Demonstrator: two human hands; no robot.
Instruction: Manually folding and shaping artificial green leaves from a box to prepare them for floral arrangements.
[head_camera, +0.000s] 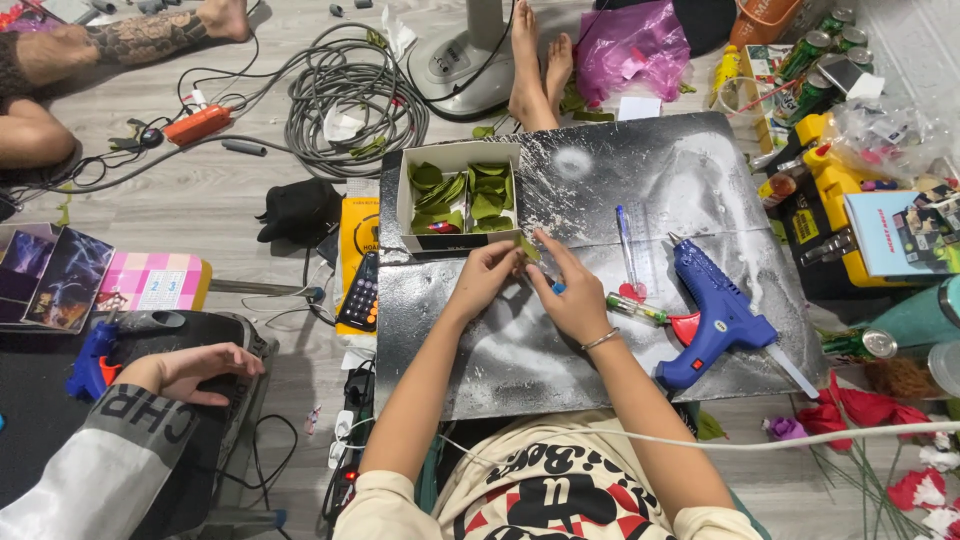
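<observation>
My left hand (487, 275) and my right hand (568, 293) meet over a black-and-white painted board (620, 180). Both pinch a small green leaf-shaped piece (527, 247) between their fingertips. My right hand also grips a small blue-tipped tool, mostly hidden by the fingers, and wears a thin bracelet. Just beyond my hands stands a white cardboard box (460, 192) filled with several green leaf pieces. A blue glue gun (715, 315) lies on the board to the right of my right hand.
A pen (624, 240) and a lighter (636, 310) lie near the glue gun. Another person's hand (190, 372) rests at lower left, and bare feet (538, 65) sit beyond the board. A calculator (360, 292), coiled cables (345, 95), red paper flowers (880, 420) and cans surround the board.
</observation>
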